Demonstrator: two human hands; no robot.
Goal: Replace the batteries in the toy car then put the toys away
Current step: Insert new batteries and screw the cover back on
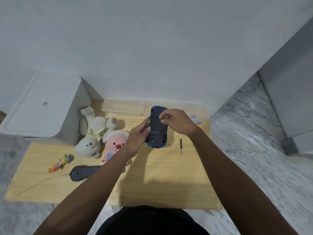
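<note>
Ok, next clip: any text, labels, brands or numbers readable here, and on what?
No text here is readable.
Sticker on the white storage bin's lid: barcode-style print, too small and blurred to read.
Underside of the blue toy car: small markings near the rear axle, too small to read.

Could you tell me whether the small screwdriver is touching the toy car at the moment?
Apart. The head view shows the screwdriver lying on the wooden board, with bare wood between it and the upturned toy car.
</note>
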